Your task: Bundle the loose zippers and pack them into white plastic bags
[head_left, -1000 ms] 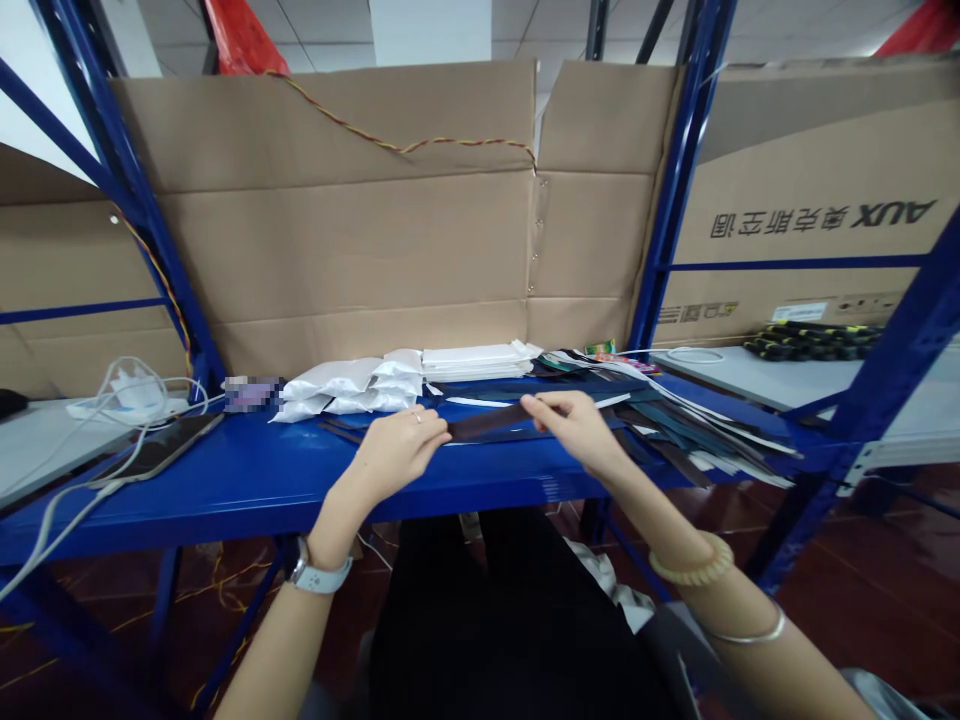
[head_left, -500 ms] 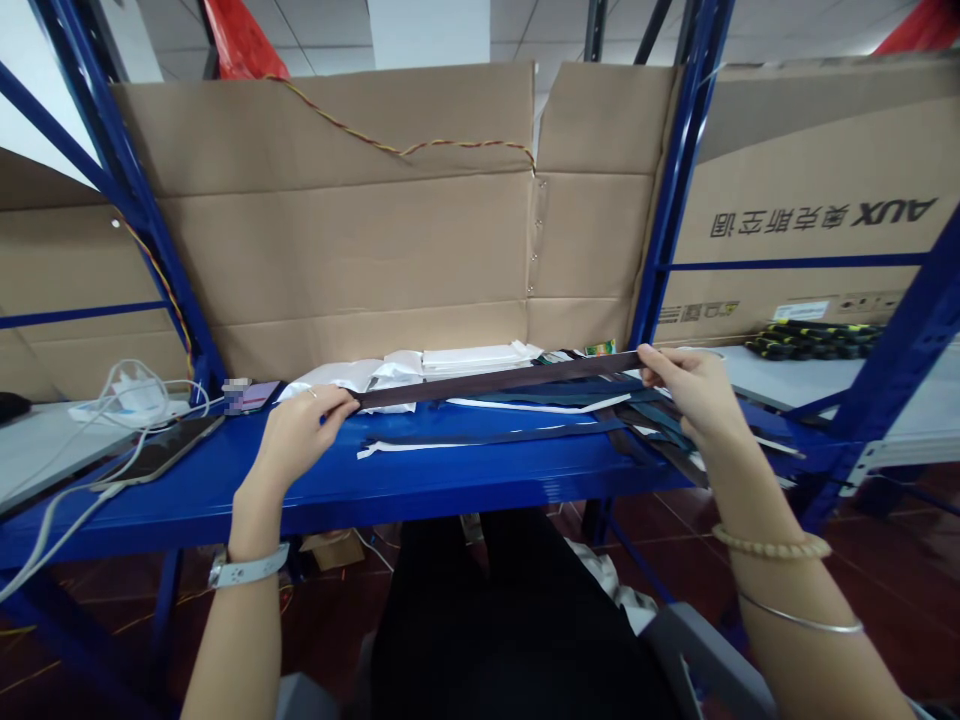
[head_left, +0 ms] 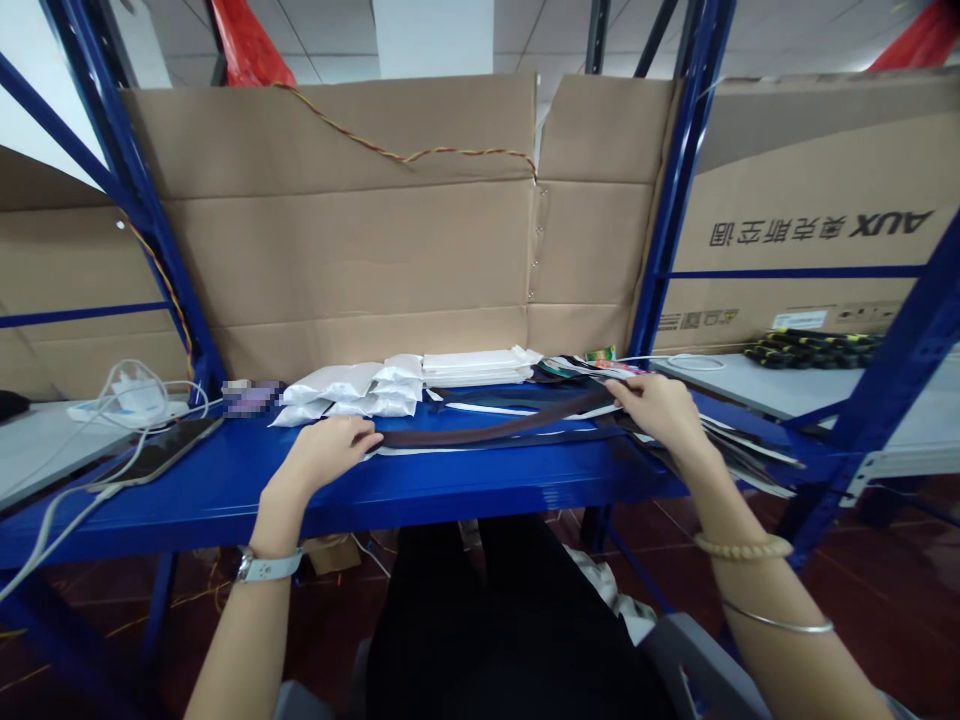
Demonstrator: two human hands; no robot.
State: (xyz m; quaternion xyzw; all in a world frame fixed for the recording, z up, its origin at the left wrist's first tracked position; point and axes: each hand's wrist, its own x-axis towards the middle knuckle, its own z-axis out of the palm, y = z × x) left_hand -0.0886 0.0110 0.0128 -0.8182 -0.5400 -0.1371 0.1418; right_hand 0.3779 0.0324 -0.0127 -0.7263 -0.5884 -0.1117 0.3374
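Note:
A long dark brown zipper strip (head_left: 487, 432) stretches between my two hands, sagging slightly in the middle. My left hand (head_left: 326, 455) pinches its left end low over the table, just in front of the white packets. At the other end, my right hand (head_left: 660, 408) grips the strip between thumb and fingers, beside the pile of loose strips (head_left: 739, 445). Beneath and behind the held piece, dark blue and white strips (head_left: 559, 437) lie across the blue table (head_left: 315, 500). Fine details of the strip are too small to make out.
White packets (head_left: 337, 385) and a white stack (head_left: 476, 367) stand along the cardboard back panel (head_left: 345, 250). To the left lie a phone (head_left: 161, 450) and white cables (head_left: 64, 520). Blue posts (head_left: 679, 190) frame the table. Black-and-yellow bundles (head_left: 814, 350) rest at the right.
My hands spread apart, drawing the brown strip out full length and raised. Since then they have come slightly closer together and lowered, and the strip has slackened toward the table.

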